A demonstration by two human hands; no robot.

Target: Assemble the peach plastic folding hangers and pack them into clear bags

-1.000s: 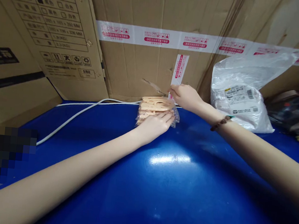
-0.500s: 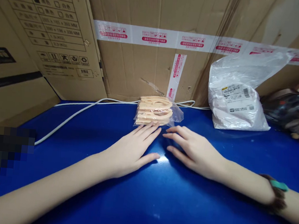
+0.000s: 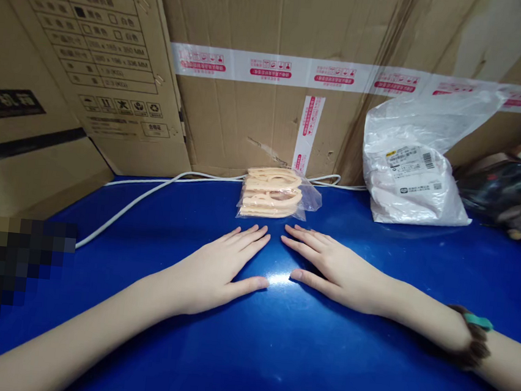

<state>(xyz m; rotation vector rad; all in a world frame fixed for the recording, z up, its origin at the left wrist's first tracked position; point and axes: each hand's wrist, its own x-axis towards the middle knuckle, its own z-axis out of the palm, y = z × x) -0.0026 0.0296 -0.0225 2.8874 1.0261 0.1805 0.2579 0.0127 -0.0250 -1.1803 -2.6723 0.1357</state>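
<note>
A clear plastic bag of stacked peach-coloured plastic pieces point(image 3: 272, 193) lies at the back of the blue table point(image 3: 272, 356), against the cardboard boxes. My left hand point(image 3: 221, 265) lies flat and open on the table just in front of the bag, fingers stretched toward it without touching. My right hand point(image 3: 331, 267) lies flat and open beside it, palm down, fingers also pointing at the bag. Neither hand holds anything. A beaded bracelet point(image 3: 472, 339) sits on my right wrist.
Large cardboard boxes point(image 3: 272, 117) wall off the back and left. A white cable point(image 3: 150, 191) runs along the back edge. A white plastic mailer bag with a label point(image 3: 414, 173) stands at the back right, with dark wrapped items point(image 3: 509, 195) beyond it.
Both hands let go of the bag of peach pieces, pulled back toward me and settled flat on the table. The bag stayed in place.
</note>
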